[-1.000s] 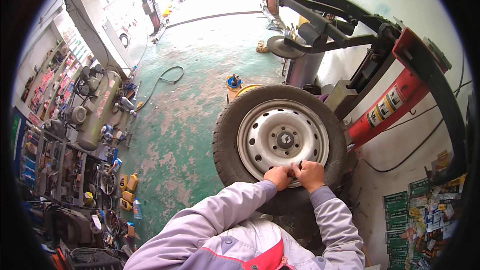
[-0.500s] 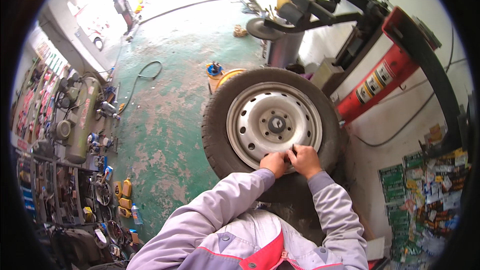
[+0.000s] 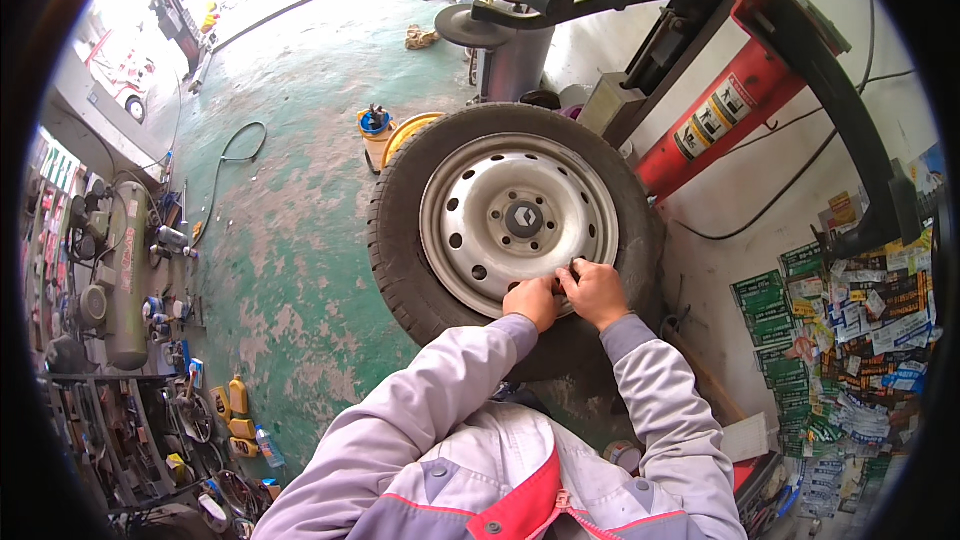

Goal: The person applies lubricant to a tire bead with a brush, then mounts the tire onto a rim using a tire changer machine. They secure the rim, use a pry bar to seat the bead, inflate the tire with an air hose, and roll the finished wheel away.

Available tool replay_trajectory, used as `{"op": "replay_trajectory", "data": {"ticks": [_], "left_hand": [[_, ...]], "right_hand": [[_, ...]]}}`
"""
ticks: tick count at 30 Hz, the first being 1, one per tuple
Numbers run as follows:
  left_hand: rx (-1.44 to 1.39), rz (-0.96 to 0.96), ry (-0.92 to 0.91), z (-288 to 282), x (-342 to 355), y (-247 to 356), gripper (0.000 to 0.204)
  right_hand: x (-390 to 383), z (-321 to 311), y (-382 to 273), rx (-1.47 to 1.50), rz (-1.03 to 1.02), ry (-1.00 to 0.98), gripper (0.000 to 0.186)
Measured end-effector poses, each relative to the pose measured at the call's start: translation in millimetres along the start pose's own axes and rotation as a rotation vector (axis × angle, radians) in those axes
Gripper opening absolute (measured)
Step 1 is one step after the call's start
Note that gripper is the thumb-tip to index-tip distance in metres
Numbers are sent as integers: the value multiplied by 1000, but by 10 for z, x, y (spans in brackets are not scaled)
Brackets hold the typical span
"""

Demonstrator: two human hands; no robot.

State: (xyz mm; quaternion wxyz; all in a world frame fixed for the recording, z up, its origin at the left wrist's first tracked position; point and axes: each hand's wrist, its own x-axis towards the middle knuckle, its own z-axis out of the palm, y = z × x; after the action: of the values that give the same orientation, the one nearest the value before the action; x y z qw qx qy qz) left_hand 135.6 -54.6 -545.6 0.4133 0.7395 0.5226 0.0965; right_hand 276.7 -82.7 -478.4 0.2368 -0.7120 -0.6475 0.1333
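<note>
A car wheel lies face up in front of me, its black tyre [image 3: 397, 270] around a silver steel rim [image 3: 480, 165] with a dark centre cap [image 3: 522, 219]. At the rim's near edge, my left hand [image 3: 533, 303] is closed with its fingers pinched. My right hand [image 3: 596, 295] sits right beside it, thumb and forefinger also pinched together. The two sets of fingertips meet over the rim edge. A small dark bit shows at the right fingertips, too small to name. What the left fingers hold is hidden.
A red cylinder [image 3: 720, 120] with black machine arms rises at the right. Behind the wheel are a yellow round thing [image 3: 408, 132] and a blue-topped item [image 3: 374, 120]. A hose [image 3: 218, 175] lies on the green floor. Yellow bottles [image 3: 239, 397] and a green tank [image 3: 128, 275] stand left.
The view has shifted, so the wheel and surroundings sit farther left and higher in the picture. Both hands stay together at the rim's near edge, with little change in their grip.
</note>
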Motion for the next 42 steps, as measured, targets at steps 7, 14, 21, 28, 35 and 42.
{"op": "replay_trajectory", "data": {"ticks": [7,14,21,28,35,42], "left_hand": [[-238,193,-24,-271,-197,-11,44],[180,891,-52,-479,-848,-119,44],[495,943,-210,-357,-894,-259,84],[639,1028,-206,-257,-877,-241,88],[687,962,-255,-245,-854,-278,86],[672,911,-233,-249,-862,-280,83]], "right_hand": [[-23,-222,26,600,65,141,27],[-971,-249,1258,1186,756,1022,32],[-2561,1958,2347,1216,1434,1044,22],[-2441,3202,2218,986,1272,297,33],[-1769,3299,2270,674,1241,407,36],[-1450,3141,2540,764,1144,145,34]]}}
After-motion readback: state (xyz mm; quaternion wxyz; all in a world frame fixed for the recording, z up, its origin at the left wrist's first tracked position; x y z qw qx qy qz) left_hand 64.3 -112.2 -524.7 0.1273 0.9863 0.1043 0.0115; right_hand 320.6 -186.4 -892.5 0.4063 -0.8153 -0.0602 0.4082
